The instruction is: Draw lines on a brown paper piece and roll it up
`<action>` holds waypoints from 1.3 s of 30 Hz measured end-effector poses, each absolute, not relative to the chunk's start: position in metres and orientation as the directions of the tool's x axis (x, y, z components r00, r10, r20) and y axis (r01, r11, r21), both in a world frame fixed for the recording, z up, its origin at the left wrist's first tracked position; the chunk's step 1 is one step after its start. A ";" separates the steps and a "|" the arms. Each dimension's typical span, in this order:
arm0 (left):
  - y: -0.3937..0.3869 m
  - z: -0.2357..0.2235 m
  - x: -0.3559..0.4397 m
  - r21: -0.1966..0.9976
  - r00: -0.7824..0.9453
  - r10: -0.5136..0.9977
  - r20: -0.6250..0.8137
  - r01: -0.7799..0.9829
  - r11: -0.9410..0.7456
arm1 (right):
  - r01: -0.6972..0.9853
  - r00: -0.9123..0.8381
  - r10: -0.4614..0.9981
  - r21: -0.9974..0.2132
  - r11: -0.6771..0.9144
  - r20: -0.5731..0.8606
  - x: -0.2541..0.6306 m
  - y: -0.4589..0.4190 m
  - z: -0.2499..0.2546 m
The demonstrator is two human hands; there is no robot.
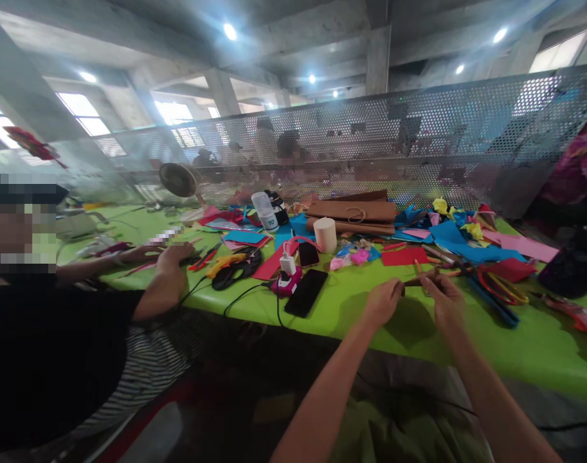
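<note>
Above the green tabletop (351, 328), near its front edge, my two hands meet over a thin dark brown strip (411, 281) stretched between them. My left hand (384, 302) is closed, pinching the strip's left end. At the other end, the fingers of my right hand (442, 297) are bent together on it. The strip is too small and blurred for me to tell its material. Just beyond lie a red sheet (404, 256) and, to the right, yellow and red rings (508, 288) beside a long blue piece (493, 302).
A black phone (307, 293) and a pink power strip (287, 283) with cables lie left of my hands. Behind stand a cream cylinder (325, 235), a bottle (265, 212) and folded brown sheets (351, 212). A co-worker (56, 347) sits at the left, arms on the table.
</note>
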State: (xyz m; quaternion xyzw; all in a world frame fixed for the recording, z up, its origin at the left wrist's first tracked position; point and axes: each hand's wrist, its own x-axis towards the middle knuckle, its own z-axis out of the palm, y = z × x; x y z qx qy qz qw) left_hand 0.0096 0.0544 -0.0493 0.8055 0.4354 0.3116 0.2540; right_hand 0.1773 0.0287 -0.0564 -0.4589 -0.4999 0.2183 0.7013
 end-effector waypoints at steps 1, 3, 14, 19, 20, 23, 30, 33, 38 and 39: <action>0.056 -0.050 0.009 0.707 0.421 0.862 0.281 0.516 -0.483 | 0.135 0.415 0.767 -0.867 0.480 0.489 0.177 0.028 -0.056; 0.059 -0.050 0.007 0.756 0.406 0.871 0.278 0.466 -0.459 | 0.104 0.437 0.769 -0.876 0.472 0.466 0.177 0.027 -0.055; 0.066 -0.042 -0.003 0.911 0.538 0.825 0.171 0.233 -0.341 | 0.170 0.338 0.816 -0.883 0.437 0.469 0.179 0.023 -0.048; 0.072 -0.036 -0.008 0.951 0.598 0.790 0.137 0.143 -0.273 | 0.168 0.284 0.843 -0.890 0.424 0.456 0.178 0.024 -0.038; 0.073 -0.035 -0.010 0.959 0.611 0.781 0.131 0.121 -0.255 | 0.172 0.262 0.852 -0.891 0.420 0.453 0.178 0.025 -0.034; 0.077 -0.033 -0.014 0.979 0.643 0.757 0.117 0.053 -0.197 | 0.211 0.179 0.882 -0.892 0.399 0.436 0.179 0.031 -0.020; 0.093 -0.022 -0.022 0.995 0.653 0.751 0.098 -0.076 -0.064 | 0.283 0.027 0.903 -0.870 0.405 0.429 0.180 0.061 0.001; 0.100 -0.018 -0.022 0.994 0.614 0.785 0.081 -0.113 -0.014 | 0.331 -0.007 0.897 -0.846 0.418 0.441 0.180 0.074 0.007; 0.107 -0.017 -0.021 0.989 0.560 0.828 0.016 -0.132 0.070 | 0.364 -0.042 0.907 -0.839 0.405 0.420 0.183 0.090 0.015; 0.107 -0.017 -0.021 0.984 0.559 0.829 -0.010 -0.141 0.107 | 0.365 -0.044 0.907 -0.838 0.404 0.419 0.184 0.092 0.015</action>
